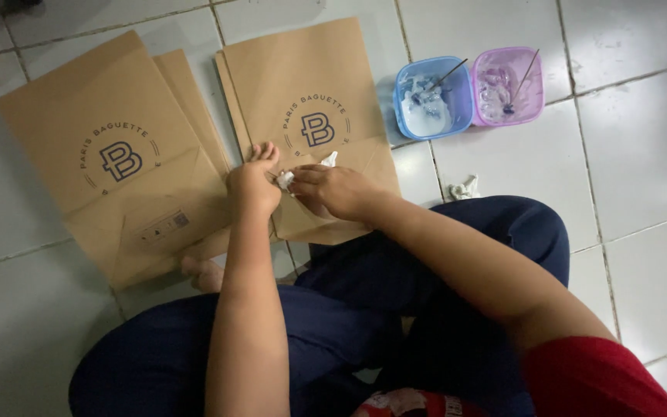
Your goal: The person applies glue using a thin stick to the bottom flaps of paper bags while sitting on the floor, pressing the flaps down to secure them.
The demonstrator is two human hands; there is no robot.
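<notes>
We've got our left hand [252, 185] and right hand [332, 190] meeting over the flat brown paper bag [310, 85], both pinching a small white crumpled wad [286, 179] between the fingertips. We sit on the white tiled floor [642, 154]. Another brown paper bag [110, 154] lies left. Beyond, a blue square plastic tub [432, 99] sits touching a pink one [507, 85].

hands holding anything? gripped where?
Both hands, left and right, pinch a small white wad between their fingertips, at its ends. What it is cannot be told.
</notes>
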